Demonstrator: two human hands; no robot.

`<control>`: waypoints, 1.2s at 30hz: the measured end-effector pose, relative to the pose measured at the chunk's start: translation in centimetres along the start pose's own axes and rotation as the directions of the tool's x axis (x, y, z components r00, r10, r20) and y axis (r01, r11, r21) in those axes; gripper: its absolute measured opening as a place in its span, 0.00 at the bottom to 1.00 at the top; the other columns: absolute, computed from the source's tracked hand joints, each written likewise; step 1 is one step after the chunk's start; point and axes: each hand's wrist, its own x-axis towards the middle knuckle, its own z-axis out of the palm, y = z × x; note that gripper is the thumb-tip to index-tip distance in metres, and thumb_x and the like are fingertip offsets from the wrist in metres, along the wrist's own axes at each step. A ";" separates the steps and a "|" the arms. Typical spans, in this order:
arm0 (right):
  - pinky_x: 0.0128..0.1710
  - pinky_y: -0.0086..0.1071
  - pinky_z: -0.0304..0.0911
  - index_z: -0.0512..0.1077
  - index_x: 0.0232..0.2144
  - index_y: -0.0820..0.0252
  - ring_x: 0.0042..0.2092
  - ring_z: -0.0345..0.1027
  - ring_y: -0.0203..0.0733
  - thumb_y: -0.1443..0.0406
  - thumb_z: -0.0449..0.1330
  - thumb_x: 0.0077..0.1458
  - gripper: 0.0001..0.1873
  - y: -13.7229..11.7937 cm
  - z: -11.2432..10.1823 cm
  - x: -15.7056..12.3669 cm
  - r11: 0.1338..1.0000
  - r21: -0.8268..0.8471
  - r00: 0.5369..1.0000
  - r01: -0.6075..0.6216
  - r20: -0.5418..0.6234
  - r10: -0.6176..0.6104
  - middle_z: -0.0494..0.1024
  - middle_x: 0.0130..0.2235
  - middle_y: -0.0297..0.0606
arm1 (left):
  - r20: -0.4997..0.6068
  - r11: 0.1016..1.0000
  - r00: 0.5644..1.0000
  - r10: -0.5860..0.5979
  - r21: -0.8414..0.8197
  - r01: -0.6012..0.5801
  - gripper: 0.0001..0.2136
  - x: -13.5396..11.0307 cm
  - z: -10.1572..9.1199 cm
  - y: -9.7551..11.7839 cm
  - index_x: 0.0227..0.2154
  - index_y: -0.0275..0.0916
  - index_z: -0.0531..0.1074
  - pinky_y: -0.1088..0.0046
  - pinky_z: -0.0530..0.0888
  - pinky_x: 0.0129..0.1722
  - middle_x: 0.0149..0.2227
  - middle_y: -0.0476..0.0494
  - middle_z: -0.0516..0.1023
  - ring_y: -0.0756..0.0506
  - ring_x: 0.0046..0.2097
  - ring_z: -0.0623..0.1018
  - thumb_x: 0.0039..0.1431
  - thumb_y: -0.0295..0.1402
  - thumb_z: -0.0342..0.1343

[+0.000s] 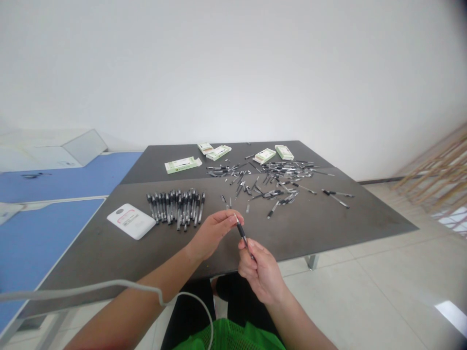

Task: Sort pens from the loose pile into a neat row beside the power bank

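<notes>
A pen with a black grip and a clear barrel is held at a slant over the table's front edge. My right hand is closed around its lower barrel. At the pen's upper, tip end, my left hand pinches with thumb and fingers; any small part between them is too small to make out. Left of my hands lies a row of pens side by side. Beyond them spreads a loose heap of pens and pen parts.
Green and white boxes lie along the back of the dark table. A white card-like object is at the left. A white cable crosses over my left forearm. Blue tables with a white carton adjoin on the left.
</notes>
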 end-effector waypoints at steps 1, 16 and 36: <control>0.16 0.23 0.34 0.70 0.31 0.61 0.16 0.34 0.25 0.58 0.58 0.55 0.12 0.0 0.0 0.0 1.000 0.014 1.000 -0.022 0.006 0.022 0.49 0.15 0.20 | 0.015 1.000 1.000 -0.010 -0.014 0.010 0.08 0.0 0.0 0.0 0.29 0.36 0.77 0.70 0.67 0.45 0.33 0.44 0.76 0.48 0.38 0.73 0.52 0.36 0.60; 0.16 0.21 0.35 0.71 0.31 0.62 0.16 0.34 0.24 0.58 0.59 0.55 0.11 -0.1 -0.1 -0.1 0.997 0.062 0.999 -0.045 0.014 0.044 0.48 0.15 0.20 | 0.040 0.995 0.999 -0.021 -0.092 0.025 0.11 -0.1 0.2 0.1 0.35 0.35 0.77 0.70 0.67 0.44 0.36 0.42 0.77 0.47 0.40 0.74 0.52 0.38 0.60; 0.16 0.24 0.34 0.71 0.33 0.62 0.17 0.35 0.26 0.56 0.60 0.53 0.14 -0.6 -2.3 1.3 0.970 -0.177 0.946 0.168 -0.247 -0.209 0.51 0.16 0.21 | -0.237 0.602 0.967 0.089 0.787 0.137 0.19 5.9 -5.3 -0.1 0.47 0.36 0.72 0.71 0.69 0.45 0.45 0.38 0.77 0.45 0.43 0.76 0.59 0.42 0.47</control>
